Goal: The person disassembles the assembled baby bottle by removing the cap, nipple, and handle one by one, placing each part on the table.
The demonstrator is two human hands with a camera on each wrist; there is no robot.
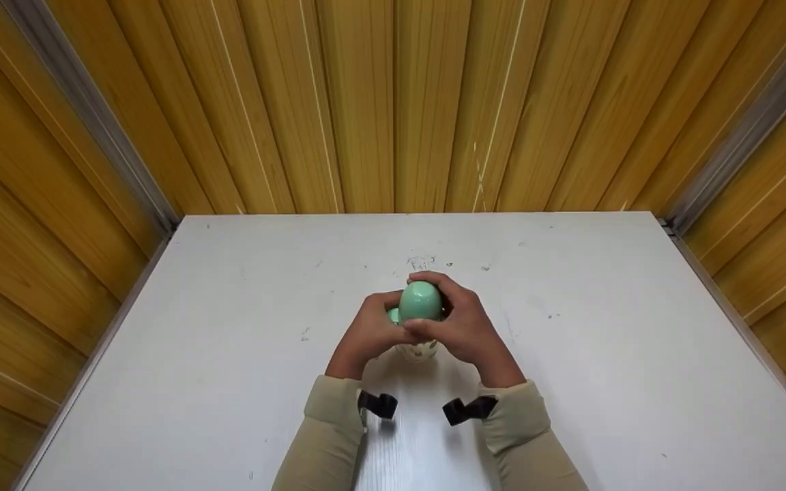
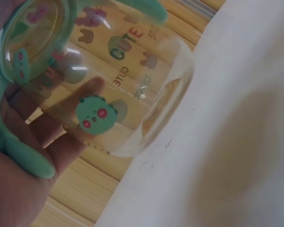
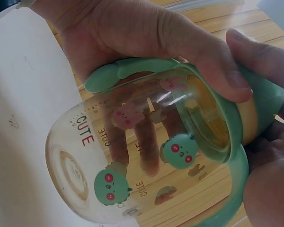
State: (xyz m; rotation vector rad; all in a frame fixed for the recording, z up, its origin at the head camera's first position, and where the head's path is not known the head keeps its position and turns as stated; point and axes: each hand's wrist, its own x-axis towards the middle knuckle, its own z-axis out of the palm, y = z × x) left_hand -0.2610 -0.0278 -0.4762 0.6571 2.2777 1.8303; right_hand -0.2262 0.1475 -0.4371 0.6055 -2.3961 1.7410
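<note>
Both hands hold a clear baby bottle with a green domed cap (image 1: 420, 301) and green side handles. The left hand (image 1: 374, 329) grips around the bottle's neck; its fingers show through the clear body (image 3: 80, 156) in the right wrist view. On the cap, the right hand (image 1: 464, 324) has its thumb on the near side and fingers on the far side. Printed on the body (image 2: 128, 80) are cartoon faces and the word CUTE. A green handle (image 2: 28, 158) lies against the left palm. The bottle is above the table, its cap toward the head camera.
A white table (image 1: 229, 382) with small dark marks extends beneath the hands. Wood-patterned panels (image 1: 366, 102) stand behind it and at both sides, with grey metal posts (image 1: 93, 102) at the corners. Black wrist cameras (image 1: 383, 406) sit at the sleeve cuffs.
</note>
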